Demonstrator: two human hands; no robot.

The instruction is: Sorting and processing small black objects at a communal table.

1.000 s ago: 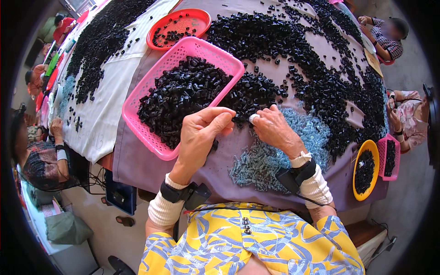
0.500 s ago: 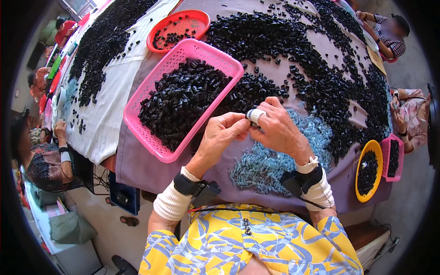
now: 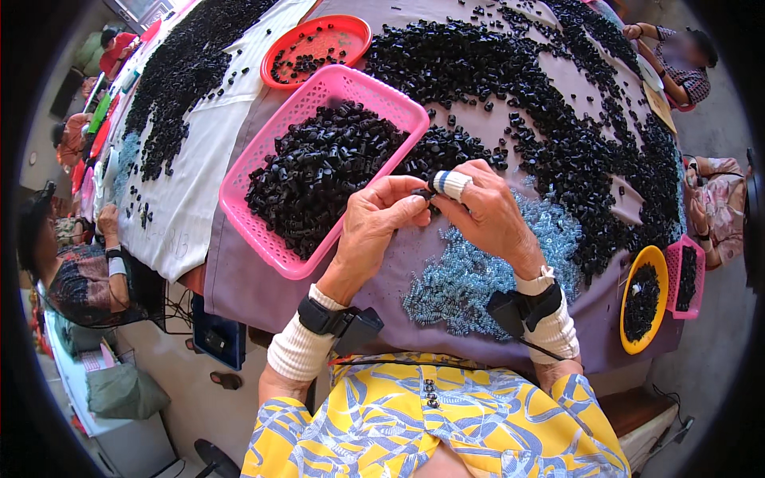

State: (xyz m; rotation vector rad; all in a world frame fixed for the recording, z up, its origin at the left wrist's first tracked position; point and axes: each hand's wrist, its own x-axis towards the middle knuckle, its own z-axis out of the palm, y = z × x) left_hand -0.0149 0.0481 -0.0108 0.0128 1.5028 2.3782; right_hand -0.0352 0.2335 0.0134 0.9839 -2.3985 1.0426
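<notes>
In front of my chest, over the near edge of the table, my two hands meet at the fingertips. My left hand (image 3: 374, 227) pinches a small black plastic part (image 3: 422, 193) between thumb and forefinger. My right hand (image 3: 492, 219) is closed against the same spot, its fingertips partly hidden; whether it holds a second piece is too small to make out. A white cloth wrap with a blue stripe (image 3: 451, 184) covers one of its fingers. Below the right hand lies a heap of small light-blue clear pieces (image 3: 462, 287). Left of my hands stands a pink basket (image 3: 243, 219) full of black parts (image 3: 323, 171).
Loose black parts (image 3: 582, 183) spread widely over the purple-grey cloth (image 3: 267, 295). A red tray (image 3: 351, 36) holds some at the back. At right are a yellow bowl (image 3: 627, 338) and a small pink basket (image 3: 692, 311). Other people sit around the table, one close on the left (image 3: 80, 279).
My fingers have shifted slightly. The left thumb and forefinger now show the black part between them more clearly, and the finger wrap on my right hand has turned. The whole view has moved a little.
</notes>
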